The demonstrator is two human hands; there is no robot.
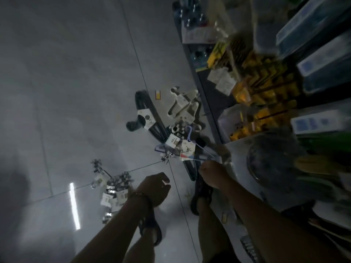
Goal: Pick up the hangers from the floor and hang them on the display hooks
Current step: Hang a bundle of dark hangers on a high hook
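Pickup is judged to be the step in hand. A bundle of thin hangers [185,151], pale blue with metal clips and a card label, is gripped at one end by the right hand [210,174], whose fingers are curled round it. The bundle is held out just above the floor [76,92], over the lower end of the black hangers [150,114]. Whether it is fully clear of them cannot be told through the blur.

The left hand [156,186] is held low beside the right, its fingers loosely curled, and nothing is seen in it.

More stock is left on the floor. The black hangers are laid in a long arc, cream hangers [183,105] lie just beyond them against the shelving [266,88], and a heap of clip hangers [114,186] sits near the left hand, well apart from the others.

Little of the task appears done. No display hooks can be made out in the blurred shelving. For the next move, the bundle would need to be lifted free without its clips snagging the black hangers. It would then need to be turned so that its hook ends face upward, once a free hook has been found.
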